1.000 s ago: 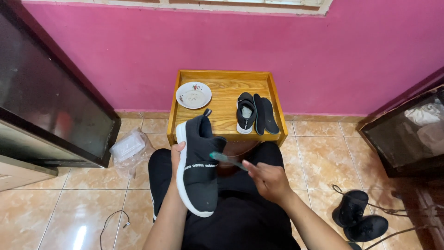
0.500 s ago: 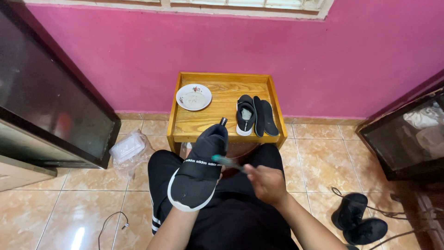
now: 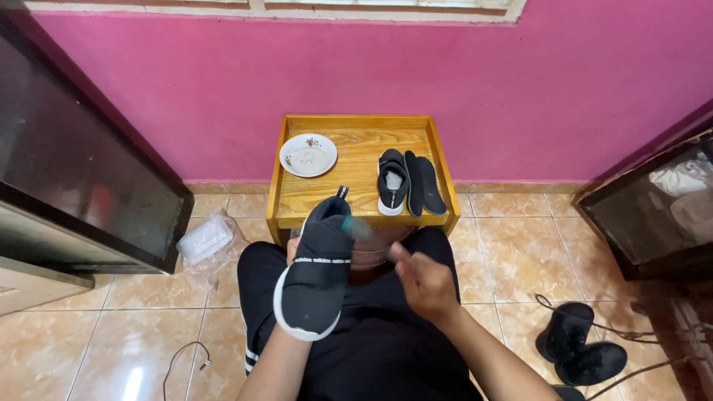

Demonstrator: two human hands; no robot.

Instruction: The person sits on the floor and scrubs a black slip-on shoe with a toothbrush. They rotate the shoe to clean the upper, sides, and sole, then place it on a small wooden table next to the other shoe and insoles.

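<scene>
left hand inside black shoe, right hand gripping brush

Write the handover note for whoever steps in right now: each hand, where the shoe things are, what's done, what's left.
Left hand: grip inside or behind the black shoe, holding it up over the lap, mostly hidden.
Right hand: grip on a small brush, blurred, its tip at the shoe's upper.
Wooden tray table: second shoe, loose insole, white dish.
Done: insole is out of one shoe.
Left: the held shoe is under the brush; the second shoe lies untouched.
</scene>
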